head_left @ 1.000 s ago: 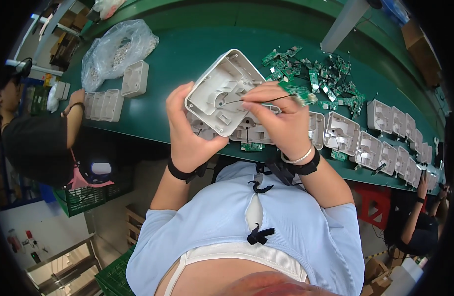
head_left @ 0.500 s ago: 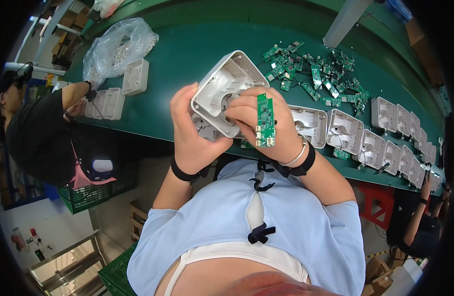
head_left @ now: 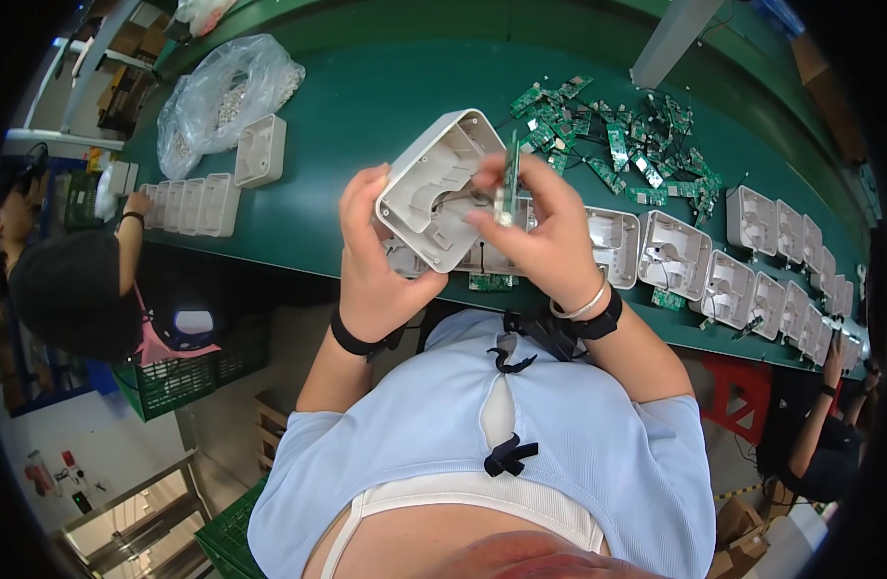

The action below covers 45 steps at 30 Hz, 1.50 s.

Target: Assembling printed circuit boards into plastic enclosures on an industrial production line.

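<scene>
My left hand [head_left: 381,265] grips a white plastic housing [head_left: 426,154] by its left side and lower corner, its open side tilted up toward me. Molded ribs and a round cutout show inside. At the housing's right side, my right hand [head_left: 557,236] is closed on a slim green circuit board [head_left: 512,174], now seen nearly edge-on. Its thumb and fingertips lie close to the housing's opening; fingers partly hide the board. Whether a wire runs from the board into the housing, I cannot tell. Below the hands, another green circuit board [head_left: 491,282] lies at the table edge.
On the green table [head_left: 385,87], a pile of circuit boards [head_left: 617,145] with dark wires lies at the far right. Rows of white housings [head_left: 673,256] extend rightward. Far left are a plastic bag of small parts [head_left: 233,101] and more housings [head_left: 212,205]. Co-workers flank both sides.
My right hand has drawn back rightward out of the housing, and its circuit board has turned from face-on to edge-on. The left co-worker's arm has moved toward the far end of their housings.
</scene>
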Each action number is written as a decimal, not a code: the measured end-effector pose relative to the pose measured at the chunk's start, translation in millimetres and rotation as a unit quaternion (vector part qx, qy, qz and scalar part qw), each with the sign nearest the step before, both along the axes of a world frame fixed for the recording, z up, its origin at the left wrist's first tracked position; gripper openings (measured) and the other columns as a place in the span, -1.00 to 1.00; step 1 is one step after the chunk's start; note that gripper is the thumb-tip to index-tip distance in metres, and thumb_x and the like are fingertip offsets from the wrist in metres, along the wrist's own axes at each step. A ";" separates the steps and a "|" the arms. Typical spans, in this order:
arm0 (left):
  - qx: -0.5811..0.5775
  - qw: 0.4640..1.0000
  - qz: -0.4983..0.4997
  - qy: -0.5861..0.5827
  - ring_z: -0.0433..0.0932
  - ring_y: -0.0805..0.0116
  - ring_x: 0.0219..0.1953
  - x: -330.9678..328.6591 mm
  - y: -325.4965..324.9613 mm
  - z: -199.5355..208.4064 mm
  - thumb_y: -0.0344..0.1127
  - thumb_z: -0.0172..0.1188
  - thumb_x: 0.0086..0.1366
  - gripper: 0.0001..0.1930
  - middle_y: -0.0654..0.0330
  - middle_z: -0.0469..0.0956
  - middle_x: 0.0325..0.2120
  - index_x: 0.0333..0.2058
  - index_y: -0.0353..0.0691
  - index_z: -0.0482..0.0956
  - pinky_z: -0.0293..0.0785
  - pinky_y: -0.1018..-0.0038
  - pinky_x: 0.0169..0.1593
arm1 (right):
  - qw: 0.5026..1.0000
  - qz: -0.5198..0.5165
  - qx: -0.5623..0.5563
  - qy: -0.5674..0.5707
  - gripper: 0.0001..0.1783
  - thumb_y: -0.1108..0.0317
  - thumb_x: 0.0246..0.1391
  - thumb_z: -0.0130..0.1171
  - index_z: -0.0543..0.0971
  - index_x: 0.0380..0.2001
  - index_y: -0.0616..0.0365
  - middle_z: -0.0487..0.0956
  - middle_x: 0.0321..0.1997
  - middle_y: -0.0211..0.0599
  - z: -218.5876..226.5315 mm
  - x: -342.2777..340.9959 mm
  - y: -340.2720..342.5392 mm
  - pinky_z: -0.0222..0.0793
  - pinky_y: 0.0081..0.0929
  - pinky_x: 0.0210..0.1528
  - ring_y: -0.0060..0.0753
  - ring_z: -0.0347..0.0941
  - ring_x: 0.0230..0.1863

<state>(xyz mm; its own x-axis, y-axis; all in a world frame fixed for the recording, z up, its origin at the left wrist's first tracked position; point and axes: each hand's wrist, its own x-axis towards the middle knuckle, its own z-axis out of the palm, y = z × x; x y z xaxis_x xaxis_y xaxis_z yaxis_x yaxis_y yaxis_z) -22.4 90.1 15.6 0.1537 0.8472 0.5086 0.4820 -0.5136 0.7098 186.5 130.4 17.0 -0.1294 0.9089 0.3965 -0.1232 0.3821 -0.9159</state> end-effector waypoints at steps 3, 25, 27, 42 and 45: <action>0.002 1.000 -0.003 0.008 0.35 -0.02 0.36 -1.9 0.6 0.2 -0.56 0.52 -0.13 0.13 -0.09 0.11 0.38 0.43 -0.16 0.05 0.60 0.17 0.22 | 0.997 -0.018 -0.060 0.055 -0.62 0.58 -0.07 0.46 0.73 -0.11 0.11 0.63 -0.01 -0.24 2.9 4.0 1.8 0.45 -0.35 0.10 -0.22 0.54 -0.02; 0.002 1.000 0.019 -0.012 0.37 0.08 0.34 -14.1 -2.5 -2.6 -0.55 0.48 -0.13 0.13 -0.05 0.14 0.35 0.42 -0.24 0.01 0.45 0.18 0.32 | 0.912 0.087 0.293 -0.274 -0.62 0.50 -0.22 0.51 0.66 -0.23 0.10 0.68 -0.01 -0.34 0.4 17.2 3.3 0.44 -0.29 -0.08 -0.14 0.60 -0.10; -0.012 0.998 0.011 -0.052 0.38 0.09 0.34 -12.4 -4.5 -1.6 -0.56 0.47 -0.12 0.12 -0.04 0.15 0.35 0.42 -0.24 0.00 0.46 0.18 0.32 | 0.914 0.087 0.294 -0.266 -0.63 0.49 -0.21 0.51 0.66 -0.24 0.09 0.68 -0.01 -0.35 -1.0 13.4 1.1 0.44 -0.28 -0.08 -0.14 0.59 -0.09; -0.052 0.984 0.053 -0.161 0.39 0.16 0.36 -57.9 -40.4 -5.4 -0.62 0.50 -0.10 0.16 0.01 0.27 0.33 0.46 -0.23 -0.01 0.42 0.23 0.38 | 0.948 0.125 0.195 -0.217 -0.75 0.34 -0.07 0.52 0.67 -0.31 0.06 0.66 -0.14 -0.44 3.9 -53.8 -4.6 0.42 -0.29 -0.04 -0.21 0.53 -0.08; -0.121 0.962 0.074 -0.232 0.37 0.16 0.38 -87.9 -54.4 -3.4 -0.64 0.49 -0.08 0.18 0.03 0.28 0.35 0.48 -0.23 -0.03 0.41 0.23 0.39 | 0.898 0.130 0.326 -0.265 -0.83 0.34 -0.03 0.44 0.68 -0.33 0.04 0.63 -0.24 -0.44 -0.8 -90.5 -1.3 0.42 -0.30 -0.07 -0.24 0.52 -0.11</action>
<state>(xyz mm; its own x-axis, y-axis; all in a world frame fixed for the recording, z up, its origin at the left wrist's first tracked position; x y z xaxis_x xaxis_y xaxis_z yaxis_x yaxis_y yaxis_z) -110.3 35.6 12.2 -0.1745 0.9444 0.2787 0.1387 -0.2566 0.9565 96.0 129.1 16.2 -0.6304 0.4178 0.6543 0.1013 0.8799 -0.4643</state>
